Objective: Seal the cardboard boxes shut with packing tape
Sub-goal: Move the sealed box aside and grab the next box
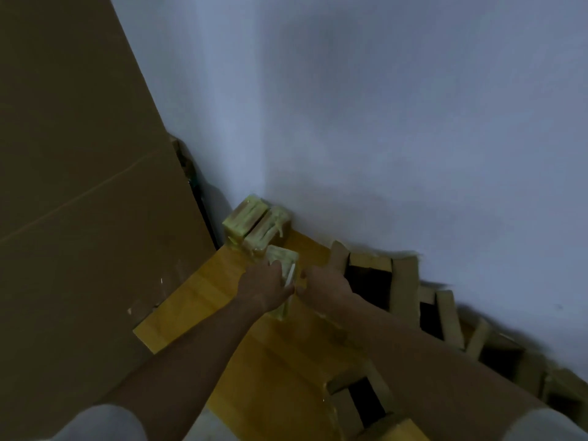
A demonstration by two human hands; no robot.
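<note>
A small taped cardboard box (284, 259) stands on the yellow wooden table (203, 291) between my two hands. My left hand (262, 286) grips its left side, fingers curled over the top. My right hand (324, 289) holds its right side, thumb by a pale strip of tape (290, 275) on the box top. Two more taped boxes (254, 222) stand side by side in the wall corner just behind it. The lower part of the held box is hidden by my hands.
A large flat cardboard sheet (79, 186) leans against the wall on the left. Several open, unsealed boxes (404, 281) line the wall on the right, and another open box (359, 399) sits near me. A blue-white wall (381, 122) closes the back.
</note>
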